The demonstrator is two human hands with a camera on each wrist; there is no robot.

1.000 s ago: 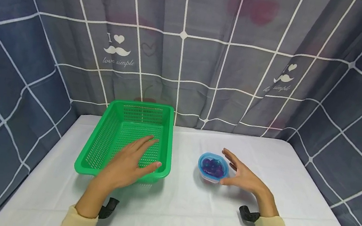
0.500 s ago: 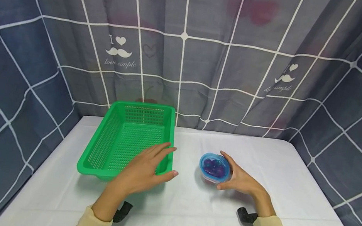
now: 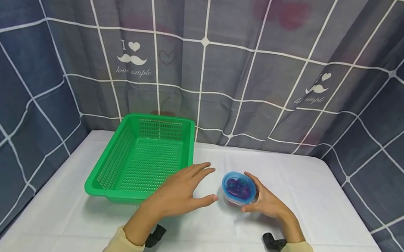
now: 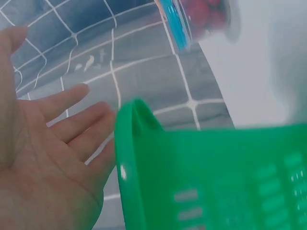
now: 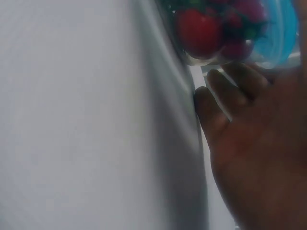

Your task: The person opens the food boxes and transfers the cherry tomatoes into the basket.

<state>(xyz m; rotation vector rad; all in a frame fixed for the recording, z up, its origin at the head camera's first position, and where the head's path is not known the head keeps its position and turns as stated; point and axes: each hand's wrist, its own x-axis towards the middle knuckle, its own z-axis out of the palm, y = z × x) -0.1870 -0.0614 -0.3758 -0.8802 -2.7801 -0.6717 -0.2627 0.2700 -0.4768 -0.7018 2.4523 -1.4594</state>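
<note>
Currently, a blue-lidded tub (image 3: 239, 187) of tomatoes (image 5: 197, 32) sits on the white worktop (image 3: 207, 248), the right hand (image 3: 272, 202) curled round its side. Nearby, the left hand (image 3: 181, 192) hovers, fingers spread, beside a green basket (image 3: 98, 192).

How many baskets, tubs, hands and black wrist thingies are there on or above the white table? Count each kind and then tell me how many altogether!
Green basket: 1
Blue-topped tub: 1
Hands: 2, the left hand and the right hand
Black wrist pieces: 2, one by the left wrist and one by the right wrist
Total: 6
</note>
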